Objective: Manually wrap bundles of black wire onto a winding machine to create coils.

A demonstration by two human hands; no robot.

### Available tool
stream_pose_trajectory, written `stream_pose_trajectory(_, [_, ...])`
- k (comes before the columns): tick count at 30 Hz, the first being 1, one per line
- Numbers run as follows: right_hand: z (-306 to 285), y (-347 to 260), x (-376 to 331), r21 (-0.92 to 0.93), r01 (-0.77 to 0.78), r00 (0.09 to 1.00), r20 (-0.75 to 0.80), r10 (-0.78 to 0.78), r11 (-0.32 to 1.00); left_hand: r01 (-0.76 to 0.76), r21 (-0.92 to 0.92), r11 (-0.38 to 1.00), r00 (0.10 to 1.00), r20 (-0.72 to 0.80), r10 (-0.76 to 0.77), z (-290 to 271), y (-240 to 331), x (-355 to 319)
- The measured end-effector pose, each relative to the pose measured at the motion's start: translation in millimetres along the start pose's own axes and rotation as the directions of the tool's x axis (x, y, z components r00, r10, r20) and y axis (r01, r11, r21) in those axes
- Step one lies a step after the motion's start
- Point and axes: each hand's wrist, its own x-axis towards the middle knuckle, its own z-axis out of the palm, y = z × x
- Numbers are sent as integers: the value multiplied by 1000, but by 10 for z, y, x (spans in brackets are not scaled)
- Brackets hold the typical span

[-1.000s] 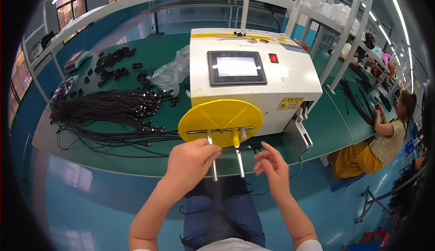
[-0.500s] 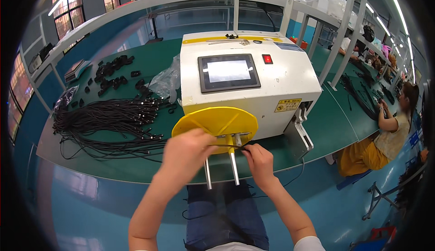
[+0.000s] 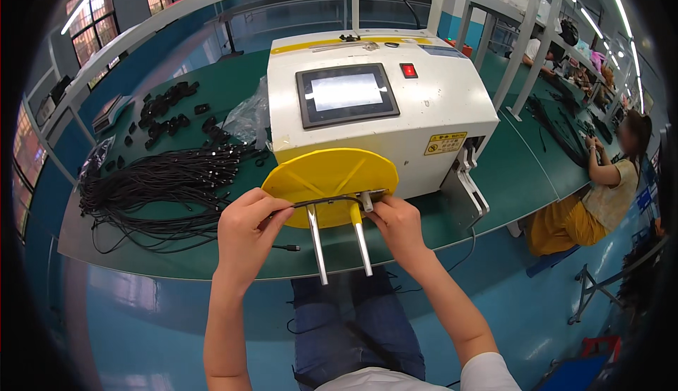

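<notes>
Black cable (image 3: 325, 199) between hands (image 3: 244, 227), yellow disc (image 3: 332, 170) behind

The machine's casing (image 3: 381, 144) was white, crossed along its top by a yellow stripe (image 3: 293, 48), with a red switch (image 3: 408, 71) and a pale, glowing screen (image 3: 346, 93) in a black frame (image 3: 305, 105). Its label (image 3: 445, 144) was yellow with dark print. The disc (image 3: 289, 172) was plain bright yellow; of the two shiny silver rods (image 3: 318, 250), the right one had a yellow base. The cable (image 3: 325, 199) was black, as were the small parts (image 3: 161, 112); the bundled cables (image 3: 155, 186) were black, flecked with silver. The worktop (image 3: 191, 260) was green, the floor (image 3: 176, 313) glossy blue, the jeans (image 3: 321, 327) darker blue, the sleeve (image 3: 487, 373) white, and the co-worker's trousers (image 3: 561, 225) mustard yellow.
</notes>
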Motion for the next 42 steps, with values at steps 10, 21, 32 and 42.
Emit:
stream_pose_trajectory(10, [-5, 34, 58, -1, 2, 1000, -25, -2, 1000, 22, -48, 999, 1000, -9, -23, 55, -62, -36])
stream_pose_trajectory(21, [-26, -6, 67, 12, -9, 999, -43, 9, 1000, 116, -35, 993, 989, 98, -112, -236, -411, -574])
stream_pose_trajectory(32, [-148, 163, 88, 73, 82, 991, 102, -90, 994, 189, -216, 958, 982, 41, -184, -20, -629, -701])
stream_pose_trajectory(42, [-378, 238, -5, 141, -21, 987, 161, -2, 990, 200, -188, 962, 980, 46, -195, -63, -635, -670])
